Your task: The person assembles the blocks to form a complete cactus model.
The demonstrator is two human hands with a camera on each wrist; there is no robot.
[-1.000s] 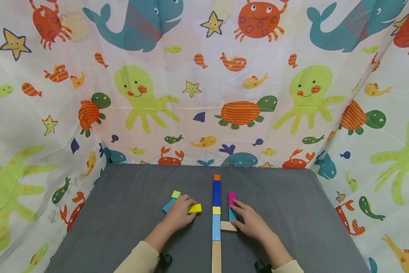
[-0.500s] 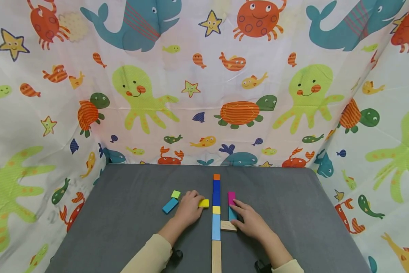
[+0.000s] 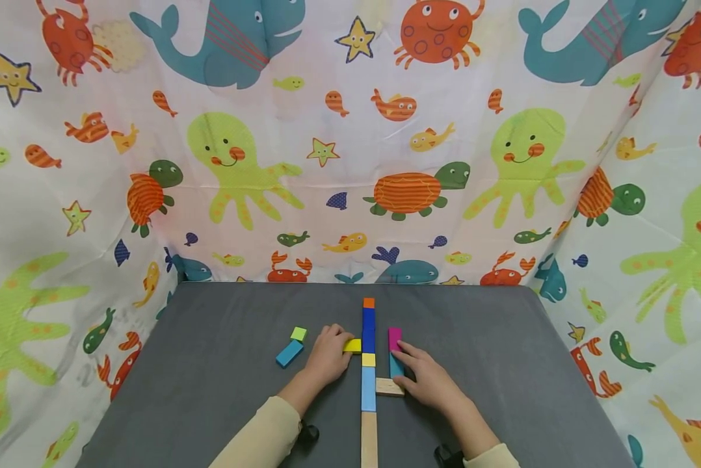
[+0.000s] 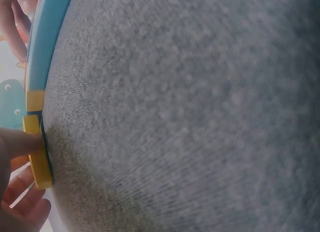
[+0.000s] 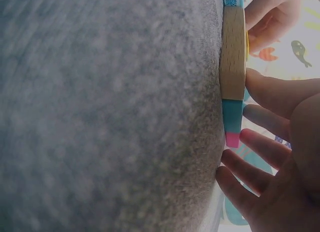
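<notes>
Between thumb and fingers my left hand pinches a yellow block, whose right end meets the line of blocks. That line runs away from me: a long tan block, light blue, small yellow, dark blue and orange at the far end. To its right, a short wooden block juts sideways, with a blue block and a magenta block standing off it. My right hand rests beside these, thumb at the wooden block and extended fingertips at the blue and magenta ones.
Left of my left hand lie a loose blue block and a small green block. All the blocks are on a grey table. Behind it hangs a cloth printed with sea animals.
My left hand has moved right with the yellow block, away from the loose blue and green blocks and up against the line. The right hand stays in place.
</notes>
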